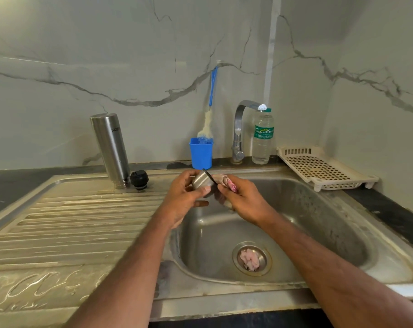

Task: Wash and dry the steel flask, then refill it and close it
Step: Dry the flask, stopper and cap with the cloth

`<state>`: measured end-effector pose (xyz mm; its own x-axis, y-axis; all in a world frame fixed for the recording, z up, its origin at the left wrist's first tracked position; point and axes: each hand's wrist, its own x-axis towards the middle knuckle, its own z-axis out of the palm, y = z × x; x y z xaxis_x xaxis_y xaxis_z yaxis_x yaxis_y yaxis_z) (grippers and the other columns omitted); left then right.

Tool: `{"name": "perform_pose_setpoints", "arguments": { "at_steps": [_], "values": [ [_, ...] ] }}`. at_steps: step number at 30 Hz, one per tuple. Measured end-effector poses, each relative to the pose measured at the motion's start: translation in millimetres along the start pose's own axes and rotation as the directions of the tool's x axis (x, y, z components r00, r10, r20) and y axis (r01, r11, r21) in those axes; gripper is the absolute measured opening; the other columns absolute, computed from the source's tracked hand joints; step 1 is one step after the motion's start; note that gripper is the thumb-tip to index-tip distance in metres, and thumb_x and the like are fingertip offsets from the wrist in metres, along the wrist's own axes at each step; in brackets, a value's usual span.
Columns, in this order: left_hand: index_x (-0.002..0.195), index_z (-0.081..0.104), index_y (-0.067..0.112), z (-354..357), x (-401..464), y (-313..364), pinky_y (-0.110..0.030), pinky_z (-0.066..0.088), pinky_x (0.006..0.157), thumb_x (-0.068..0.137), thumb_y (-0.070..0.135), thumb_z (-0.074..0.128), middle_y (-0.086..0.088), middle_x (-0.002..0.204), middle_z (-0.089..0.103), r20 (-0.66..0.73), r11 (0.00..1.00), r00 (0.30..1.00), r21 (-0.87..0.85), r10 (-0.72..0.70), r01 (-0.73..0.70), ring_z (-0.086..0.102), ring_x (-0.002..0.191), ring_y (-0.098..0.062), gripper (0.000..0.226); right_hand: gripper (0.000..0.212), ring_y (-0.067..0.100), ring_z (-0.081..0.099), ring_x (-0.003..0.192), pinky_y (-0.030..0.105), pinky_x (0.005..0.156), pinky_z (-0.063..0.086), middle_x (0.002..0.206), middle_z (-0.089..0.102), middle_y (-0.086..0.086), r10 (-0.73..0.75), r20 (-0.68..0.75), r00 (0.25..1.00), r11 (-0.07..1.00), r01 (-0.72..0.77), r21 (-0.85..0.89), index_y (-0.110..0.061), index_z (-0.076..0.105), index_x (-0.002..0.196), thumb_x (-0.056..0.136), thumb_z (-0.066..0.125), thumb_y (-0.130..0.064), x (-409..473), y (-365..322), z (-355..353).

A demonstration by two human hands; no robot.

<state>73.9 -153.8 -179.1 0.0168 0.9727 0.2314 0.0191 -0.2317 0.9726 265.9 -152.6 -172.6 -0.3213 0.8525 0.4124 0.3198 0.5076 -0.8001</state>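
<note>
Standing upside down on the ribbed, dulled drainboard (pixel 65 221): brushed steel flask (pixel 110 150), a tall plain cylinder, mouth down, leaning slightly. Sitting just beside its base: black plastic stopper (pixel 139 179), round and knobbly. Hovering above the sink basin (pixel 319 221), smooth scuffed steel with a round drain: both hands. Curling around a small steel cap (pixel 202 183), cup-shaped with a dark rim: left hand (pixel 184 197), thumb lying along the near side, fingers wrapping behind. Pinching a crumpled pale cloth (pixel 224 183) with pink print and pressing it into the cap's open end: right hand (pixel 242 200), fingers bunched together. Lying in the drain strainer: a wad of pinkish rag (pixel 249 258). Standing along the back ledge: square blue plastic cup (pixel 200 153), bottle brush (pixel 206 126) with blue handle and fluffy white bristles hanging into it, bent chrome tap (pixel 238 136), clear ridged water bottle (pixel 262 138) with green label. Resting at right: cream perforated plastic tray (pixel 319 169).
</note>
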Motion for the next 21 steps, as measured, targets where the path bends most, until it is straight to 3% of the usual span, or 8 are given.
{"name": "perform_pose_setpoints", "arguments": {
  "at_steps": [4, 6, 8, 10, 14, 16, 18, 21],
  "values": [
    [0.125, 0.06, 0.027, 3, -2, -4, -0.025, 0.054, 0.091, 0.074, 0.004, 0.087, 0.013, 0.116, 0.063, 0.041, 0.834, 0.963, 0.49, 0.266, -0.252, 0.062, 0.109, -0.002, 0.063, 0.02, 0.018, 0.072, 0.079, 0.027, 0.067, 0.056, 0.084, 0.075, 0.004, 0.134, 0.022, 0.991, 0.988, -0.136, 0.069, -0.022, 0.071, 0.098, 0.105, 0.053, -0.026, 2, -7, 2],
    [0.129, 0.059, 0.025, 6, 0, -5, -0.028, 0.056, 0.094, 0.072, 0.003, 0.087, 0.009, 0.12, 0.062, 0.095, 0.77, 0.929, 0.534, 0.357, -0.351, 0.061, 0.113, -0.004, 0.067, 0.022, 0.02, 0.072, 0.079, 0.026, 0.064, 0.055, 0.087, 0.077, 0.007, 0.226, 0.049, 0.973, 0.945, -0.231, 0.231, -0.019, 0.071, 0.105, 0.106, 0.051, -0.027, 2, -10, -1],
    [0.132, 0.056, 0.026, 9, 4, -6, -0.037, 0.055, 0.099, 0.074, 0.003, 0.086, 0.004, 0.126, 0.06, 0.155, 0.651, 0.876, 0.613, 0.457, -0.448, 0.058, 0.118, -0.011, 0.07, 0.024, 0.028, 0.073, 0.092, 0.034, 0.075, 0.06, 0.1, 0.077, 0.014, 0.263, 0.095, 0.96, 0.855, -0.277, 0.439, -0.012, 0.069, 0.116, 0.106, 0.052, -0.026, 0, -9, -4],
    [0.133, 0.055, 0.025, 12, 5, -7, -0.038, 0.054, 0.1, 0.076, 0.008, 0.086, 0.003, 0.128, 0.06, 0.182, 0.592, 0.848, 0.643, 0.498, -0.486, 0.058, 0.119, -0.013, 0.067, 0.022, 0.035, 0.073, 0.092, 0.039, 0.075, 0.061, 0.101, 0.075, 0.019, 0.213, 0.077, 0.974, 0.858, -0.225, 0.462, -0.01, 0.069, 0.117, 0.102, 0.06, -0.024, -4, -6, -8],
    [0.131, 0.063, 0.025, 12, 3, -4, -0.03, 0.056, 0.093, 0.079, 0.018, 0.087, 0.006, 0.119, 0.069, 0.093, 0.859, 0.954, 0.416, 0.285, -0.298, 0.067, 0.109, -0.01, 0.058, 0.015, 0.027, 0.072, 0.081, 0.041, 0.073, 0.059, 0.088, 0.075, 0.005, -0.008, 0.084, 0.996, 0.999, 0.004, 0.052, -0.021, 0.073, 0.102, 0.089, 0.076, -0.013, -3, 4, -23],
    [0.126, 0.066, 0.019, 8, 0, -1, -0.04, 0.06, 0.086, 0.084, 0.015, 0.08, -0.006, 0.118, 0.072, 0.058, 0.986, 0.991, 0.104, 0.123, -0.129, 0.071, 0.107, -0.023, 0.045, 0.023, 0.018, 0.07, 0.088, 0.038, 0.081, 0.059, 0.095, 0.072, -0.002, -0.042, 0.144, 0.989, 0.994, 0.056, -0.098, -0.023, 0.072, 0.105, 0.086, 0.078, -0.012, -1, 4, -26],
    [0.122, 0.068, 0.011, 3, -3, 4, -0.039, 0.062, 0.075, 0.086, 0.019, 0.073, -0.019, 0.117, 0.071, 0.075, 0.988, 0.996, -0.146, -0.036, 0.047, 0.073, 0.099, -0.029, 0.037, 0.028, 0.015, 0.066, 0.095, 0.038, 0.088, 0.057, 0.105, 0.069, -0.001, -0.082, 0.18, 0.98, 0.959, 0.127, -0.252, -0.022, 0.072, 0.111, 0.084, 0.08, -0.014, 0, 4, -21],
    [0.12, 0.063, -0.004, 3, -6, 4, -0.039, 0.063, 0.07, 0.088, 0.034, 0.066, -0.023, 0.107, 0.071, 0.154, 0.965, 0.968, -0.143, -0.197, 0.219, 0.072, 0.089, -0.03, 0.05, 0.023, 0.013, 0.064, 0.089, 0.034, 0.083, 0.055, 0.099, 0.067, -0.001, -0.124, 0.188, 0.974, 0.926, 0.182, -0.331, -0.019, 0.072, 0.107, 0.085, 0.08, -0.024, -4, 4, -7]
  ]
}}
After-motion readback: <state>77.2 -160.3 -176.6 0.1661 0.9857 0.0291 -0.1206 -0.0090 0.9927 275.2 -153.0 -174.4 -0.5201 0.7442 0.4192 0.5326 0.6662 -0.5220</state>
